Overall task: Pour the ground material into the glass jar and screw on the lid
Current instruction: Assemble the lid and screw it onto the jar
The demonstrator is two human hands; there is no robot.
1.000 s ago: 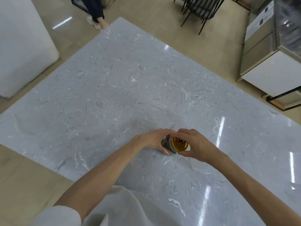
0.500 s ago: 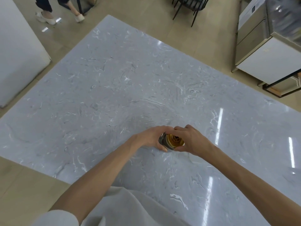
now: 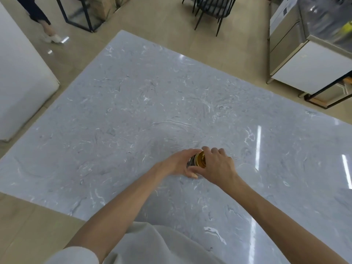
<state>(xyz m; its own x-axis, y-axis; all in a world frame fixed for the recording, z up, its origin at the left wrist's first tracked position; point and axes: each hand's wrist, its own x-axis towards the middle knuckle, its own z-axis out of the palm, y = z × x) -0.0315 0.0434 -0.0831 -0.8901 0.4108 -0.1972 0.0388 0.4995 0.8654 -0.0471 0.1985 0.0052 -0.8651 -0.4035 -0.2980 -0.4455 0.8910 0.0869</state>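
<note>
A small glass jar [image 3: 191,162] stands on the grey marble table [image 3: 133,115], near its front middle. My left hand [image 3: 178,162] wraps the jar's body from the left. A gold metal lid [image 3: 200,159] sits on the jar's mouth, and my right hand [image 3: 219,166] covers it from the right with fingers curled over its top edge. Most of the jar and what it contains is hidden by both hands.
A white cabinet [image 3: 21,73] stands left of the table. Black chairs [image 3: 209,10] and a metal frame [image 3: 80,18] are on the floor beyond the far edge, where a person's leg [image 3: 43,21] passes. A steel counter unit [image 3: 312,54] is at right.
My right hand has rotated over the gold lid, now covering more of its top. The camera has tilted, and the person beyond the table has walked left.
</note>
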